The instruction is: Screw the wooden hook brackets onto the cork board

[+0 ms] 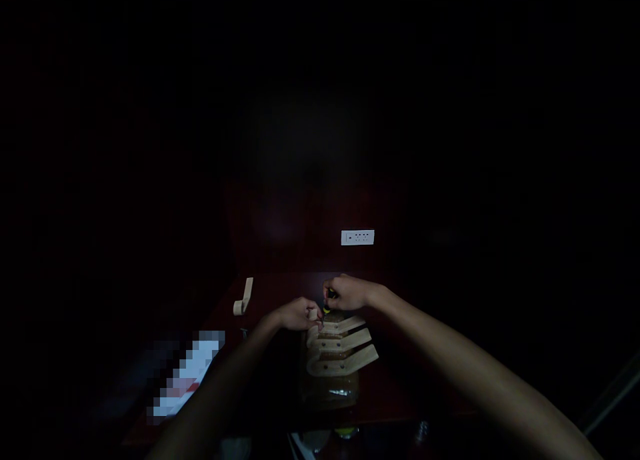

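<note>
My right hand (350,292) is closed round a black and yellow screwdriver (328,303), its tip pointing down at the far end of a brown board (330,397). Beside the tip, my left hand (301,313) pinches the curved end of the farthest pale wooden hook piece (345,325). Two more hook pieces, a middle one (355,341) and a near one (360,363), lie side by side across the board, each with two dark screw spots. The screw under the tip is too small to make out.
A loose wooden hook piece (247,293) lies at the table's far left, with a small metal item (244,333) nearer. A blurred bright sheet (187,380) is at the left edge of the dark red table (400,400). A white socket panel (357,237) is on the wall behind.
</note>
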